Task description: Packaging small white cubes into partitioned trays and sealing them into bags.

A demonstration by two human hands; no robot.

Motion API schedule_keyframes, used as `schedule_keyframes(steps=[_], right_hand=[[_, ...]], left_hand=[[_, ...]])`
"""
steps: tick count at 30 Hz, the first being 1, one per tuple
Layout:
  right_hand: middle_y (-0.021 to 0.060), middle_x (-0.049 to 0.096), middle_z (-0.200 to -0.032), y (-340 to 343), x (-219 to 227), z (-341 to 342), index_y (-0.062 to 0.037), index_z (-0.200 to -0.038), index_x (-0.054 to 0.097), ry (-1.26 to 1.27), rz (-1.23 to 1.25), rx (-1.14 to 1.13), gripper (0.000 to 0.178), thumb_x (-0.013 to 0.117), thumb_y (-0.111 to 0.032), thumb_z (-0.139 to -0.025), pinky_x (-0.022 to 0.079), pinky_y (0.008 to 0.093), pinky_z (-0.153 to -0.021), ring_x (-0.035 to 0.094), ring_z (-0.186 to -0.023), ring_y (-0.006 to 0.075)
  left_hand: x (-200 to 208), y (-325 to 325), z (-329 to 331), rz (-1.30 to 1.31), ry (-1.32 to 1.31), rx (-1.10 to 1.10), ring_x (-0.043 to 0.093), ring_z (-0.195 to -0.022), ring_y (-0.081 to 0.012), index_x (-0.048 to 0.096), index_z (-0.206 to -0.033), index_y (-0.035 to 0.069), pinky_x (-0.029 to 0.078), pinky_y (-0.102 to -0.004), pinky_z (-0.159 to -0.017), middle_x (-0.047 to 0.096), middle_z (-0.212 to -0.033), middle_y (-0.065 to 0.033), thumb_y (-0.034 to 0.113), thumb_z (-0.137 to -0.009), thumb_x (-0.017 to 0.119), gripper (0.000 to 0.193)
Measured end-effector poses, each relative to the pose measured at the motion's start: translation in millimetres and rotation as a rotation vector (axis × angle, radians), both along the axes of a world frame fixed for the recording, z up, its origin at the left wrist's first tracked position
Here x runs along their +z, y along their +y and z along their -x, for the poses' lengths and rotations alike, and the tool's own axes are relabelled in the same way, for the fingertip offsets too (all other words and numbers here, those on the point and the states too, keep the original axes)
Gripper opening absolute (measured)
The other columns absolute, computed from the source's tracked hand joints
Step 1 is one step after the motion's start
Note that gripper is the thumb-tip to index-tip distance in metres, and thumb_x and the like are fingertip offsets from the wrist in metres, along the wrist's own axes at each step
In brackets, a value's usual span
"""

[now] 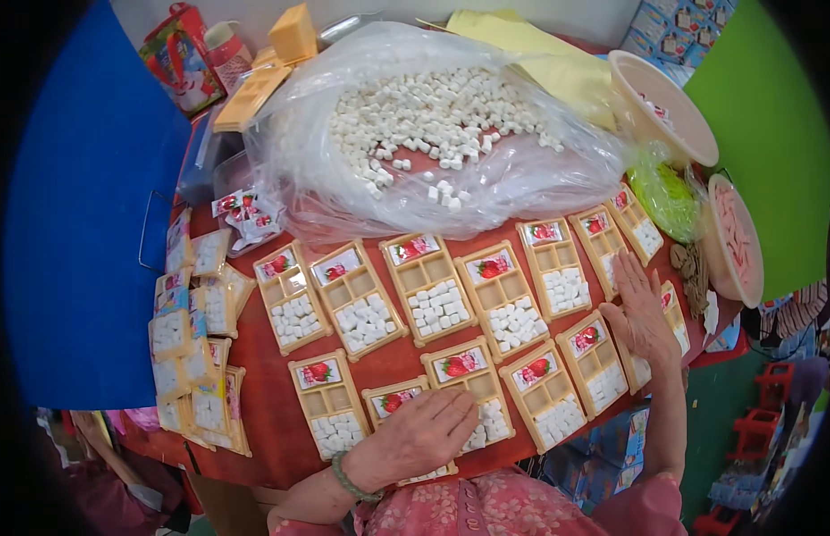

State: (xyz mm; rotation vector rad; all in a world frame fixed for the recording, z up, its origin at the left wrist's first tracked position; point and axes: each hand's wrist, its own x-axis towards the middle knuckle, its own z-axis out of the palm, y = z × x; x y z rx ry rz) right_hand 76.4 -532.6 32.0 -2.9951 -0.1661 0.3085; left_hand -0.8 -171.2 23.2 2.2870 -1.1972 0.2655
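My left hand (419, 438), with a green bead bracelet at the wrist, lies over the front row of tan divided trays. Its fingers stretch side by side over the white marshmallow-like pieces (494, 418) in one tray (452, 352), partly covering a neighbouring tray (379, 393). On the right, my right hand (643, 308) is open, fingers spread, over the trays at the end of the rows. Its fingertips are by a tray (603, 234) in the back row. Each tray carries a strawberry-printed packet at the top, small bare compartments and white pieces below. What lies beneath both palms is hidden.
A large clear plastic bag (299, 170) of loose white pieces spreads across the back. Filled packs (171, 332) are stacked at left, near a tub of strawberry packets (245, 214). At right stand a bowl of pink pieces (735, 241), another bowl (665, 107) and a green bag (661, 192).
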Motion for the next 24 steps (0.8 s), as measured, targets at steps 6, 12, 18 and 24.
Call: schedule_keyframes(steps=[6, 12, 18, 24], right_hand=[[0.0203, 0.052, -0.138, 48.9, 35.8, -34.4, -0.0003, -0.129, 0.056, -0.383, -0.115, 0.095, 0.046, 0.065, -0.023, -0.089, 0.036, 0.0447, -0.107, 0.047, -0.129, 0.0365], [0.0176, 0.065, -0.086, 137.8, 25.9, -139.5, 0.0011, -0.092, 0.067, -0.455, -0.461, 0.37, 0.012, 0.065, -0.008, -0.085, 0.049, 0.04, -0.074, 0.063, -0.082, 0.0337], [0.0187, 0.067, -0.083, 188.4, -6.2, -212.0, 0.0014, -0.087, 0.07, -0.433, -0.511, 0.316, 0.014, 0.065, -0.011, -0.081, 0.05, 0.0399, -0.074, 0.065, -0.081, 0.0342], [0.0204, 0.068, -0.082, 205.1, -12.4, -241.3, -0.0008, -0.087, 0.073, -0.38, -0.546, 0.181, 0.023, 0.066, -0.022, -0.082, 0.051, 0.0437, -0.075, 0.067, -0.081, 0.0352]], left_hand=[[5.4, -2.0, 1.1, -0.023, -0.002, -0.04, 0.065, -0.096, -0.0267, 0.065, -0.101, -0.005, 0.054, -0.0362, -0.083, 0.064, -0.106, -0.0151, 0.006, -0.077, 0.066, 0.026], [8.4, 2.0, 6.0, -0.029, 0.006, -0.03, 0.064, -0.099, -0.0272, 0.064, -0.103, -0.005, 0.053, -0.0362, -0.085, 0.064, -0.108, -0.0159, 0.009, -0.079, 0.065, 0.028], [4.7, 4.1, 4.4, -0.012, -0.003, -0.002, 0.064, -0.098, -0.0257, 0.064, -0.101, -0.004, 0.053, -0.0352, -0.083, 0.063, -0.109, -0.0155, 0.011, -0.08, 0.065, 0.026], [5.2, 5.4, 4.2, -0.017, -0.036, 0.011, 0.064, -0.095, -0.0242, 0.065, -0.097, -0.003, 0.053, -0.0337, -0.081, 0.064, -0.107, -0.0153, 0.011, -0.079, 0.066, 0.024]])
